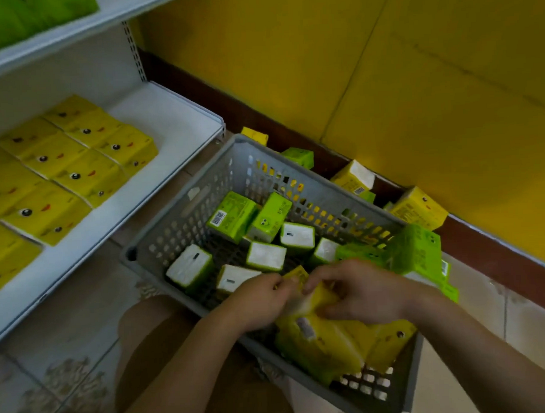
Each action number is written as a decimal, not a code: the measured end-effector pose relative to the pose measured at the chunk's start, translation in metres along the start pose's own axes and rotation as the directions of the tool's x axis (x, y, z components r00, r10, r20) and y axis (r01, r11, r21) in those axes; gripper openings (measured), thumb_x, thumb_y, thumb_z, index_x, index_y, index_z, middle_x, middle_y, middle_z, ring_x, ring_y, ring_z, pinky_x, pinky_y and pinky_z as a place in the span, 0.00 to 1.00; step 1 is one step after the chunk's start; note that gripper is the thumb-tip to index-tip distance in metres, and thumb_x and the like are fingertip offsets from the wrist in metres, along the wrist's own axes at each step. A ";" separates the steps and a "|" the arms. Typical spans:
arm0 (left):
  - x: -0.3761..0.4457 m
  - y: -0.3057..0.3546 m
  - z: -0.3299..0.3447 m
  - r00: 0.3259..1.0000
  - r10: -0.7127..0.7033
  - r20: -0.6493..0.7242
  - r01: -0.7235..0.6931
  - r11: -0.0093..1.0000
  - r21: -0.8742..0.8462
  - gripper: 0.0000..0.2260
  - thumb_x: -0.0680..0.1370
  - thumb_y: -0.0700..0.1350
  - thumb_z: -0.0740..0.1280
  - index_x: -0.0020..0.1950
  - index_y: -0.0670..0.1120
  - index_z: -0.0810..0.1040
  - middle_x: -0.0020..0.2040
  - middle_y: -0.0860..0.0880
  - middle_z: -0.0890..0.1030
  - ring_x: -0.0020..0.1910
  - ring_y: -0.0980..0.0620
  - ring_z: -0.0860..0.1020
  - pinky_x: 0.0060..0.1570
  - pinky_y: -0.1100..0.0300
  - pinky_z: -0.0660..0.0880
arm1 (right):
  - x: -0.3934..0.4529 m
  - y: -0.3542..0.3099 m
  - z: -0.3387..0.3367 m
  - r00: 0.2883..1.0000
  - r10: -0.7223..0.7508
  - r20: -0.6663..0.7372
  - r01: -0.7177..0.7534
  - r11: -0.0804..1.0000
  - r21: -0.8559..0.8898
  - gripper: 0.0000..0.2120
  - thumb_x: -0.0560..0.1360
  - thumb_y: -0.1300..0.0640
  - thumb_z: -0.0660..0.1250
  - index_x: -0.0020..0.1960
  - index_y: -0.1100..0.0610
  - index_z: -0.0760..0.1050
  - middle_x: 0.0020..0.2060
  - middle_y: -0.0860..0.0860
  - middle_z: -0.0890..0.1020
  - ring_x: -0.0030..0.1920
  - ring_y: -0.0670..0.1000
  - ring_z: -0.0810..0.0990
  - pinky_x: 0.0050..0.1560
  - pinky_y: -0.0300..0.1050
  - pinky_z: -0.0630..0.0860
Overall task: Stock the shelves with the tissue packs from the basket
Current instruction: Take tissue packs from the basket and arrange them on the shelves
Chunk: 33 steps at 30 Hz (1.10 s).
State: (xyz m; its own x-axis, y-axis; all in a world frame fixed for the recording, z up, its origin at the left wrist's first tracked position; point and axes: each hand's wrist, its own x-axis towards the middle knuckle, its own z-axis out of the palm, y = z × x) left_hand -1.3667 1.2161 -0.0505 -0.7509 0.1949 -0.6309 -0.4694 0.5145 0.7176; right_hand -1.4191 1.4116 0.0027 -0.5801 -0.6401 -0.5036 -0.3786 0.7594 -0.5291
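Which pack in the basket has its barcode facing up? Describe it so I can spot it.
Start at the grey perforated plastic basket on the floor. Near its far-left wall lies a green tissue pack, tilted. Unlike the green packs around it showing white ends, its top face carries a white barcode label.

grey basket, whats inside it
In the grey basket: green tissue packs, and yellow packs under both hands. The hands cover part of the near corner.
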 end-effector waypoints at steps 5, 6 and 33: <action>-0.015 0.007 -0.031 0.993 -0.117 -0.002 0.098 0.839 -0.535 0.22 0.78 0.66 0.59 0.61 0.52 0.77 0.53 0.45 0.83 0.48 0.43 0.84 0.48 0.45 0.82 | 0.009 -0.011 -0.027 0.964 -0.052 -0.259 0.158 0.899 0.409 0.18 0.71 0.63 0.73 0.57 0.48 0.78 0.43 0.42 0.81 0.39 0.40 0.76 0.41 0.38 0.72; -0.017 0.007 -0.037 0.995 -0.096 -0.001 0.078 0.809 -0.582 0.23 0.77 0.67 0.59 0.60 0.53 0.78 0.52 0.44 0.84 0.49 0.44 0.84 0.48 0.46 0.83 | 0.012 -0.015 -0.028 0.951 -0.058 -0.303 0.191 0.882 0.432 0.18 0.71 0.61 0.72 0.59 0.48 0.77 0.46 0.47 0.81 0.41 0.43 0.77 0.42 0.41 0.74; -0.082 -0.012 -0.131 0.886 0.005 -0.463 -0.407 0.488 -0.772 0.23 0.70 0.53 0.74 0.63 0.48 0.77 0.58 0.43 0.83 0.58 0.42 0.81 0.60 0.38 0.76 | 0.082 -0.138 -0.041 0.831 0.128 -0.542 0.381 0.579 0.721 0.14 0.75 0.51 0.71 0.59 0.47 0.74 0.53 0.45 0.82 0.50 0.46 0.83 0.42 0.39 0.79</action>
State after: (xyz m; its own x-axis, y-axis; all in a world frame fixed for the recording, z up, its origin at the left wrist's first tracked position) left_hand -1.3605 1.0851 0.0313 -0.8831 -0.2114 -0.4188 -0.2824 -0.4732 0.8345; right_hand -1.4440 1.2593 0.0623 -0.9211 -0.3716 -0.1159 0.0794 0.1119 -0.9905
